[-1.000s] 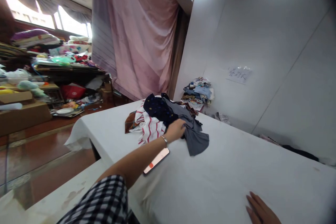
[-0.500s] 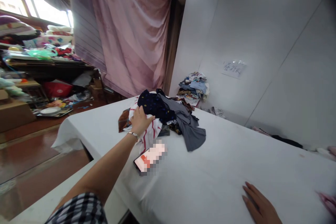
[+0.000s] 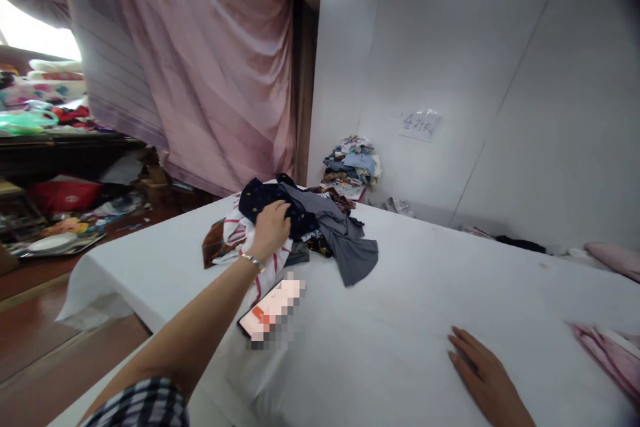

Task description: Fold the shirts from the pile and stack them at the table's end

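My left hand (image 3: 271, 230) reaches into a heap of clothes on the white-covered table (image 3: 410, 293). Its fingers are bent and closed on a dark navy garment (image 3: 254, 197) with small coloured spots; the fingertips are partly hidden. Under my wrist lies a white cloth with red stripes (image 3: 238, 230), and a grey garment (image 3: 345, 233) drapes off the heap to the right. A brown piece (image 3: 213, 247) sticks out on the left. Just in front of the heap is a phone (image 3: 270, 310), its screen lit and partly blurred out. My right hand (image 3: 487, 373) rests open on the tablecloth, holding nothing.
A stack of clothes (image 3: 353, 163) stands by the wall behind the table. Pink cloth (image 3: 607, 353) lies at the right edge. A pink curtain (image 3: 210, 60) hangs at the back, and a paper sign (image 3: 420, 125) is on the wall. Clutter fills the floor at left.
My left hand has moved from the striped cloth onto the navy garment, and its fingers have curled in. The view has turned right, showing more pink cloth. My right hand still rests on the table.
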### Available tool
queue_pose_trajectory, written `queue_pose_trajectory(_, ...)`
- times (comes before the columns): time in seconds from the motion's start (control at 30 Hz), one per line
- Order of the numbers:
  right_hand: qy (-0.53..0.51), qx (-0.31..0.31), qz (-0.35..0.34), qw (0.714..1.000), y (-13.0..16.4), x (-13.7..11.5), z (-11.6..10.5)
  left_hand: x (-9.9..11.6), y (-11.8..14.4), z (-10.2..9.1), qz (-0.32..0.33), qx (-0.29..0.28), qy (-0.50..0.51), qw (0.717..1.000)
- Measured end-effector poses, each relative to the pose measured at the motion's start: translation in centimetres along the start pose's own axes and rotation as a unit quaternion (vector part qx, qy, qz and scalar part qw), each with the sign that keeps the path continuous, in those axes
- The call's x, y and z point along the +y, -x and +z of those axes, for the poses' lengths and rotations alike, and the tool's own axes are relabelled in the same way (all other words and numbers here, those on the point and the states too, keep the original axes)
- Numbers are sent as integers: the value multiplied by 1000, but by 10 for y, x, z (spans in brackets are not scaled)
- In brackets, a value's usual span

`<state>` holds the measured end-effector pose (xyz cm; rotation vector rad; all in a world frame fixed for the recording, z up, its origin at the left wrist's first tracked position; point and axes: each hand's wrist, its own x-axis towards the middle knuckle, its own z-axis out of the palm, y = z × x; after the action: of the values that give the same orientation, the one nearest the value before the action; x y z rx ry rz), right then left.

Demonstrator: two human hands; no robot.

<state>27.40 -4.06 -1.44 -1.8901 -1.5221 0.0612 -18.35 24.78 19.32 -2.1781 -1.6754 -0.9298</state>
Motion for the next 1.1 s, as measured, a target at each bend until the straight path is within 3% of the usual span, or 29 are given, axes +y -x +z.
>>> queue_pose_trajectory(0.1,5,3,4,1000,1,-6,-1,39,-26,26,67,-90,19,994)
queue_pose_trajectory(0.2,19,5,11,1000,1,-15,-7,65,-48,59,42,-135,10,990)
queue_pose_trajectory(0.37,48,-31,16,998,2,-28,-15,70,-75,91,-35,-158,14,987)
queue_pose_trajectory(0.43,58,-40,21,997,3,-31,-16,66,-87,90,-60,-157,25,985)
queue_pose_trajectory(0.53,63,-52,35,996,2,-32,-17,72,-112,73,-68,-123,60,988)
queue_pose_trajectory(0.6,59,-60,41,996,2,-32,-18,93,-127,56,-51,-81,94,991)
queue_pose_trajectory(0.7,41,-56,38,997,0,-32,-18,151,-128,31,21,-22,161,987)
queue_pose_trajectory(0.73,29,-48,38,998,0,-33,-19,175,-118,25,70,-8,198,978)
queue_pose_trajectory(0.8,-14,-29,50,998,1,-36,-21,224,-80,18,238,3,359,903)
queue_pose_trajectory(0.9,-124,15,73,989,3,-45,-26,281,12,18,446,-137,418,779)
queue_pose_trajectory(1.0,-206,42,45,977,3,-51,-34,305,105,20,564,-293,411,654)
queue_pose_trajectory(1.07,-223,28,28,974,2,-50,-38,304,144,21,574,-340,420,615)
queue_pose_trajectory(1.1,-231,21,29,972,1,-49,-39,300,154,21,567,-347,429,612)
